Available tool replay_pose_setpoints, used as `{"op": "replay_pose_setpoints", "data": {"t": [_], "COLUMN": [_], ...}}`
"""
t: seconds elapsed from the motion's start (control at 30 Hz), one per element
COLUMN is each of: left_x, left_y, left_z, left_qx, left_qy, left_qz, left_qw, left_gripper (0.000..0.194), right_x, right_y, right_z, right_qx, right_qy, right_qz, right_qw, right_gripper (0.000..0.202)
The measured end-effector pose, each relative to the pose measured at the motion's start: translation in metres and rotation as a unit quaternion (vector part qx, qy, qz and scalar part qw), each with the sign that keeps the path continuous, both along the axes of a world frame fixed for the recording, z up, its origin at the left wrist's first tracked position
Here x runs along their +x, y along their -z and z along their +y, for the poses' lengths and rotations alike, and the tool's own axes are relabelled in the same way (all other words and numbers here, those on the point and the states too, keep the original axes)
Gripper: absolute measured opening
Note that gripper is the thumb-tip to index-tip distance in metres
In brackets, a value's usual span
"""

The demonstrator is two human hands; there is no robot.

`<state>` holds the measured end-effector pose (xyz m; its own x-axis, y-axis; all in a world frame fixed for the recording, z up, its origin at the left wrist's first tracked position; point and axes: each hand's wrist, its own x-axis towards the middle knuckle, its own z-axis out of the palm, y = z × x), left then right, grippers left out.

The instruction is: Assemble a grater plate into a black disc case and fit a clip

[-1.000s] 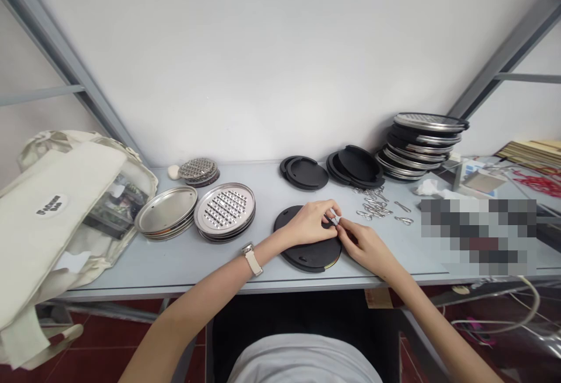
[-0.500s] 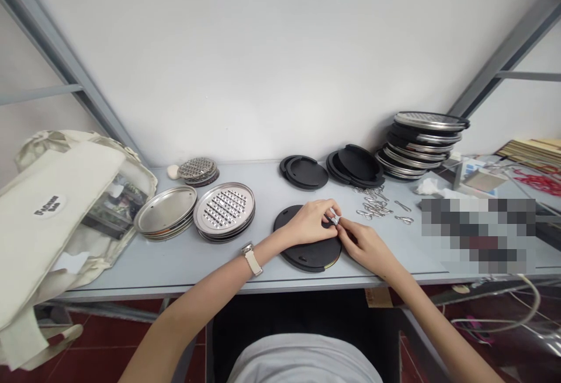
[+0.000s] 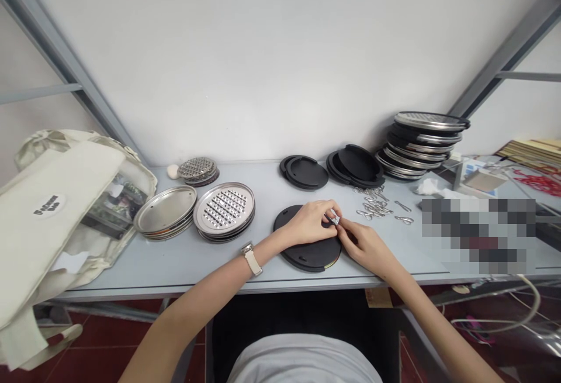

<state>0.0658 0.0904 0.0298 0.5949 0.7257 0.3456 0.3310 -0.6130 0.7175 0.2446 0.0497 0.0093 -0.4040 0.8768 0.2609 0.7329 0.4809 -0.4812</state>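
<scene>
A round black plastic disc (image 3: 312,254) lies flat on the table in front of me, with two small slots and a bit of colour at its lower right rim. My left hand (image 3: 313,222) rests over its upper right part, thumb and fingers closed on a small shiny metal clip (image 3: 335,220). From the right, my right hand (image 3: 362,244) pinches the same clip at the disc's edge; fingers cover most of it. Loose metal clips (image 3: 375,206) are heaped just beyond my right hand.
Left of the disc are stacked round metal grater plates (image 3: 224,209) and plain metal plates (image 3: 166,210). Smaller grater discs (image 3: 197,168) sit behind them. More black discs (image 3: 309,172) lie at the back, beside a tall grater stack (image 3: 423,137). A cream bag (image 3: 56,207) stands far left.
Both hands stay at the disc's right edge with only a very slight shift of the fingers around the clip. Nothing else has visibly moved.
</scene>
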Motion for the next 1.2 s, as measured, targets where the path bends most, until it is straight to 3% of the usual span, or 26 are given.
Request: {"op": "replay_pose_setpoints", "data": {"t": [0.5, 0.73, 1.0, 1.2], "left_x": [-0.002, -0.001, -0.001, 0.000], "left_y": [0.001, 0.002, -0.002, -0.004], "left_z": [0.000, -0.004, -0.006, -0.007], "left_qx": [0.028, 0.019, 0.008, -0.013], "left_qy": [-0.063, -0.030, 0.000, 0.002], "left_qz": [0.016, 0.010, 0.019, 0.010], "left_qw": [0.998, 0.999, 1.000, 1.000], "left_gripper": [0.028, 0.031, 0.030, 0.031], "right_x": [-0.001, 0.001, 0.001, 0.002], "right_y": [0.005, 0.007, 0.001, 0.001], "right_z": [0.002, 0.003, 0.003, 0.004], "right_qx": [0.023, 0.029, 0.010, 0.006], "right_qy": [0.024, 0.043, -0.001, 0.002], "right_qz": [-0.008, -0.010, -0.017, -0.021], "right_qw": [0.999, 0.999, 1.000, 1.000], "right_gripper": [0.027, 0.026, 0.025, 0.028]}}
